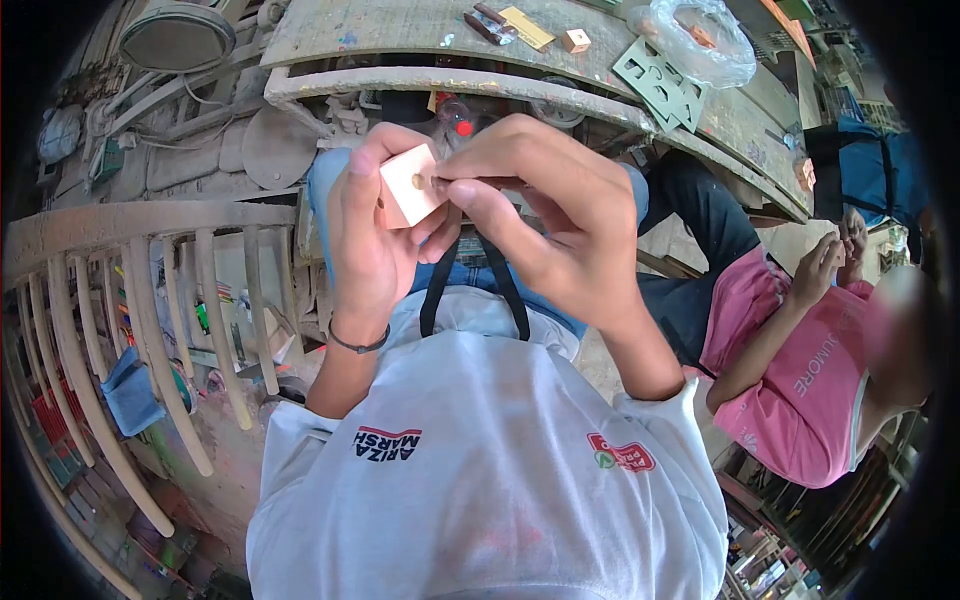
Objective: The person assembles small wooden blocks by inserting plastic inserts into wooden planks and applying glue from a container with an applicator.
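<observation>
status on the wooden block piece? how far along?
Done: the small wooden block is already cut square and has a hole in its face. In hand: left hand holds it; right hand fingertips press at the hole. Left: another block sits untouched on the workbench.

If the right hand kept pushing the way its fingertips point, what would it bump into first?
The right hand points at the small wooden block held in the left hand. Its fingertips already look to touch the block's face by a small hole, though depth is uncertain.

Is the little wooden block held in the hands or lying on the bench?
Held: the wooden block sits between left hand and right hand fingers.
</observation>
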Action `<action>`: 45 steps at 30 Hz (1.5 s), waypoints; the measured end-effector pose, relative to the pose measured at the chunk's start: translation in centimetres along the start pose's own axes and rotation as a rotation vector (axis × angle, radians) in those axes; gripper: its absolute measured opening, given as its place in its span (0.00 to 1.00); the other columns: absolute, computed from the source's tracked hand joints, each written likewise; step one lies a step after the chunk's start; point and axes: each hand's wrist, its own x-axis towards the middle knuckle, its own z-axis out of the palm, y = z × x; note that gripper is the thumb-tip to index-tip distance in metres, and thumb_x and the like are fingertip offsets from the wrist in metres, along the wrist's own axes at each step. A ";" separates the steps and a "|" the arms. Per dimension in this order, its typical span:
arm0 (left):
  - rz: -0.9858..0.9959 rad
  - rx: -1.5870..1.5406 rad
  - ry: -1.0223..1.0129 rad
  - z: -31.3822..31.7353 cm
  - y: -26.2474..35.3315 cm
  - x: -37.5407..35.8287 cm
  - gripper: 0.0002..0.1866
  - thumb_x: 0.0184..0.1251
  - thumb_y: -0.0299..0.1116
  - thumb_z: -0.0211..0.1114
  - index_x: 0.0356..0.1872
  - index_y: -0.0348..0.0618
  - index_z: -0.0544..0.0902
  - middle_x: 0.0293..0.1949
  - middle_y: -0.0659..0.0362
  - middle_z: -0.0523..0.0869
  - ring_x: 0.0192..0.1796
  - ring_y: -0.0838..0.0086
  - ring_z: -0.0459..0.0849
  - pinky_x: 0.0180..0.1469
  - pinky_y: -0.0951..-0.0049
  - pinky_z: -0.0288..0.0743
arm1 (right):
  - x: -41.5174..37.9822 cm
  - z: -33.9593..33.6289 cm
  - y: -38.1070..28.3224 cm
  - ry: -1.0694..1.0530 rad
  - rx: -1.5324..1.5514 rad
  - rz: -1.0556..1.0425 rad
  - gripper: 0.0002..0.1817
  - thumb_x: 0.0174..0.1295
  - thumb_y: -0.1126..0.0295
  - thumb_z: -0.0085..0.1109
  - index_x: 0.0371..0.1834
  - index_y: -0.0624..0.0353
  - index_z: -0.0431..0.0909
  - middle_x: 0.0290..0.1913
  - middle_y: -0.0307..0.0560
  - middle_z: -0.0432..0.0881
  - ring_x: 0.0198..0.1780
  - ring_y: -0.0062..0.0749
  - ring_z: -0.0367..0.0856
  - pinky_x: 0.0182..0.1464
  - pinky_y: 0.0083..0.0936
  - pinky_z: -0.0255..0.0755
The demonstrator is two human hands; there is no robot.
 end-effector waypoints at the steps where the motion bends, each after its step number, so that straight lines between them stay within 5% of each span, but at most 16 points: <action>1: 0.005 0.079 0.046 0.3 0.2 0.0 0.27 0.74 0.59 0.35 0.37 0.43 0.69 0.23 0.66 0.71 0.18 0.88 0.63 0.14 0.86 0.55 | -0.1 0.2 -0.1 0.000 0.001 0.000 0.06 0.50 0.84 0.60 0.31 0.67 0.77 0.29 0.49 0.77 0.28 0.36 0.79 0.29 0.27 0.73; 6: 0.032 0.156 0.033 0.1 0.2 0.1 0.28 0.73 0.60 0.35 0.39 0.43 0.68 0.25 0.64 0.71 0.20 0.87 0.64 0.16 0.85 0.57 | -0.4 0.9 -0.9 0.126 0.278 0.293 0.06 0.53 0.86 0.58 0.34 0.69 0.79 0.32 0.47 0.80 0.30 0.30 0.83 0.32 0.22 0.78; 10: 0.063 0.217 -0.007 -0.3 0.2 0.1 0.29 0.72 0.61 0.35 0.40 0.42 0.68 0.26 0.64 0.71 0.21 0.86 0.65 0.18 0.84 0.58 | -0.4 0.6 -0.4 0.076 0.188 0.194 0.07 0.53 0.86 0.58 0.34 0.69 0.79 0.33 0.47 0.80 0.29 0.30 0.83 0.31 0.22 0.78; 13: 0.056 0.252 -0.001 -0.4 0.3 0.2 0.29 0.72 0.61 0.36 0.41 0.42 0.68 0.26 0.64 0.72 0.22 0.86 0.66 0.19 0.84 0.59 | -0.2 0.7 -0.8 0.066 0.330 0.386 0.08 0.51 0.85 0.60 0.35 0.68 0.79 0.33 0.49 0.80 0.30 0.33 0.83 0.32 0.24 0.77; 16: 0.048 0.312 0.063 -0.3 0.3 0.3 0.29 0.72 0.61 0.36 0.41 0.42 0.69 0.25 0.63 0.73 0.22 0.86 0.67 0.18 0.84 0.57 | 0.0 0.4 -0.8 0.041 0.153 0.273 0.09 0.50 0.84 0.61 0.36 0.66 0.79 0.32 0.50 0.79 0.31 0.38 0.81 0.32 0.26 0.75; 18: 0.053 0.267 0.033 -0.6 0.2 0.3 0.30 0.72 0.61 0.39 0.40 0.38 0.70 0.26 0.60 0.75 0.19 0.84 0.68 0.17 0.84 0.58 | 0.5 -0.3 -0.5 -0.051 -0.117 -0.012 0.10 0.52 0.84 0.62 0.39 0.68 0.79 0.32 0.47 0.78 0.28 0.29 0.79 0.30 0.22 0.74; 24: 0.047 0.317 0.007 -0.7 0.4 0.4 0.31 0.72 0.60 0.41 0.37 0.35 0.73 0.24 0.59 0.76 0.17 0.83 0.67 0.15 0.84 0.56 | 0.6 0.1 -1.0 -0.079 -0.319 -0.045 0.12 0.48 0.84 0.63 0.37 0.65 0.78 0.30 0.48 0.76 0.28 0.37 0.77 0.30 0.25 0.72; 45: -0.028 0.169 0.067 -0.5 -0.1 0.4 0.30 0.74 0.58 0.40 0.34 0.36 0.74 0.21 0.62 0.71 0.16 0.87 0.61 0.13 0.86 0.54 | -0.3 0.8 1.1 -0.042 -0.213 -0.251 0.15 0.43 0.88 0.60 0.37 0.69 0.79 0.33 0.50 0.77 0.31 0.36 0.78 0.32 0.24 0.73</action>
